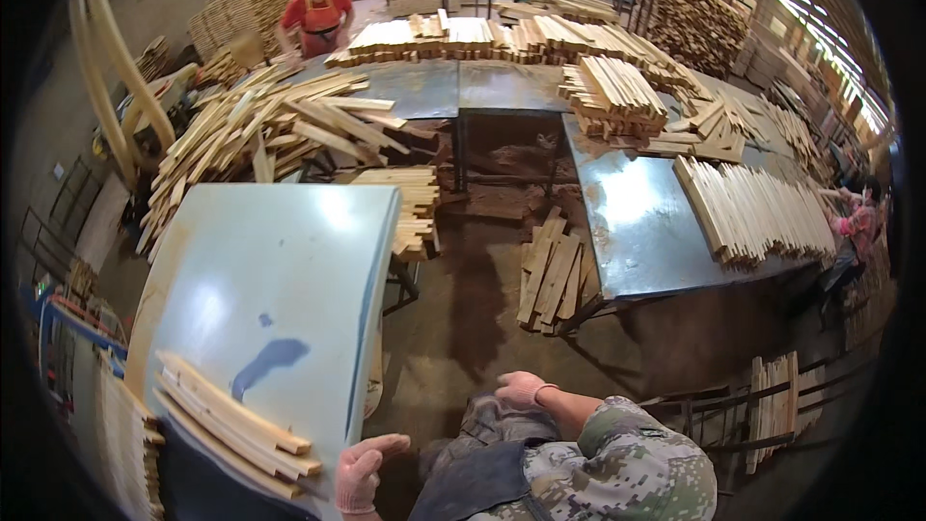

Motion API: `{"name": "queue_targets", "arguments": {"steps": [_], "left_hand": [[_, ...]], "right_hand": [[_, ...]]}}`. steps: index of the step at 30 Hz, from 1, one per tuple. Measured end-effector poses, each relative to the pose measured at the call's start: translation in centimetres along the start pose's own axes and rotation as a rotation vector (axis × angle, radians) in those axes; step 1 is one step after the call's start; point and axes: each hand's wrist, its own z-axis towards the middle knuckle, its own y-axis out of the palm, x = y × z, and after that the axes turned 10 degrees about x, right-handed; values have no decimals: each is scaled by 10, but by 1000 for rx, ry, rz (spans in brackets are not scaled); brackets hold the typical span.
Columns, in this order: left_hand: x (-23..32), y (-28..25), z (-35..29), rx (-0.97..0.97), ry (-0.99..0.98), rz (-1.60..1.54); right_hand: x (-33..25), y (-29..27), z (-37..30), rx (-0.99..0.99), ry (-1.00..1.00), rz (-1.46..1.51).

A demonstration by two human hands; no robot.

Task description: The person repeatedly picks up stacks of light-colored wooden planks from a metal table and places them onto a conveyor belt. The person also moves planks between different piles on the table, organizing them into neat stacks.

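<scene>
My left hand, in a pale pinkish work glove, is held beside the near right corner of a light blue-grey tabletop. Its fingers point to the right, apart from the thumb, and nothing shows in them. Several wooden strips lie side by side on that tabletop's near left part, just left of this hand. My right hand, gloved the same way, hovers or rests by my lap, which of the two I cannot tell. Its fingers reach left, loosely bent, with nothing visible in them. A dark apron covers my front.
A loose heap of wooden strips lies beyond the tabletop. Short boards lean by a metal table at right, which bears a row of strips. A person in red stands far left; another person is at far right.
</scene>
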Motion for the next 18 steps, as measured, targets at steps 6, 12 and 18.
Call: {"name": "queue_targets", "arguments": {"steps": [6,12,18], "left_hand": [[-21,123,129,-80,-51,-228],[-8,189,260,-248,-275,4],[20,241,393,-368,-304,128]], "right_hand": [[205,5,-15,21,181,-342],[259,-1,-26,182,592,457],[306,87,8,277,749,765]]}}
